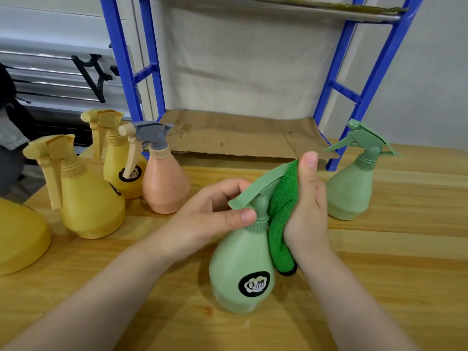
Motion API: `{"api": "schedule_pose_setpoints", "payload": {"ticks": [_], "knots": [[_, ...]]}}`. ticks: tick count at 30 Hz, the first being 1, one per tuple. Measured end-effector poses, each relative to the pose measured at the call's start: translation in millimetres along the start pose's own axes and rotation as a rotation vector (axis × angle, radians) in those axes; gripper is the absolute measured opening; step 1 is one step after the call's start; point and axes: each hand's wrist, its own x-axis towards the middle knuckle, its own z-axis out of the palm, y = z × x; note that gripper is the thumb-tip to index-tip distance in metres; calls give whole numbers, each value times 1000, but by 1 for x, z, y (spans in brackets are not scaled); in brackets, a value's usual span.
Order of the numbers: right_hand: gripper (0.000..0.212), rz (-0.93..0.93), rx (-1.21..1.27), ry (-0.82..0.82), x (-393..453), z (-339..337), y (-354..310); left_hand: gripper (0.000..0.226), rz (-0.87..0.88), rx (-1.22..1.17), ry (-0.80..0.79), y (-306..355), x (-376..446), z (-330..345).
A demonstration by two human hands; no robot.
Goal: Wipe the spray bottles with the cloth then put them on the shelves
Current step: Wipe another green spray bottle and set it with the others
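While the shelf rack [253, 134] at 12 o'clock is carrying no bottle on the cardboard-lined board in view, the task is sitting early in its run, by my reading.

At 9 o'clock, a large yellow shape [21, 236] is cutting off at the frame edge; cannot tell what it is. Just right of it, two yellow spray bottles [88, 206] [119, 171] are standing on the tabletop [392, 262], upright, close together. Next right, at about 10 o'clock, a peach bottle with a grey trigger head [164, 186] is standing; droplets seem to be clinging to its body, so it is likely unwiped.

Centre, toward 6 o'clock: the left hand [215, 211] is holding the neck of a green bottle [241, 269], grip narrow, thumb and fingers pinching under the trigger. The bottle's base is resting on the tabletop, body tilting slightly. The right hand [307, 211] is pressing a green cloth [281, 219] against the spray head and neck, grip folded round the cloth, thumb pointing up. So wiping of this bottle is under way.

At 2 o'clock, a second green bottle [354, 188] is standing alone near the rack's right leg; whether wiped, cannot tell.

Remaining, as I judge: finishing this wipe, the other bottles, then all shelving.
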Motion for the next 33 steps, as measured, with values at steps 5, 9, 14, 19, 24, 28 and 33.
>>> {"api": "schedule_pose_setpoints", "payload": {"ticks": [5, 9, 14, 19, 24, 28, 33], "knots": [[71, 71, 25, 60, -4, -1, -8, 70, -38, 23, -49, -1, -1, -2], [62, 70, 128, 24, 4, -1, -6, 56, -76, -15, -162, 1, -2, -2], [79, 26, 207, -97, 6, 2, -4, 52, -50, -10, -158, 0, -2, 0], [63, 58, 174, -100, 12, -1, 3, 30, -4, 61, -148, 0, -1, -3], [59, 82, 77, 88, 19, -8, 1, 39, 84, 72, -112, 2, -1, 1], [60, 164, 142, 123, 26, -13, 2, 33, 161, 23, -89, 4, -2, 2], [58, 145, 265, 95, 28, -18, 1, 39, 276, 182, 234, -5, 0, 7]]}}
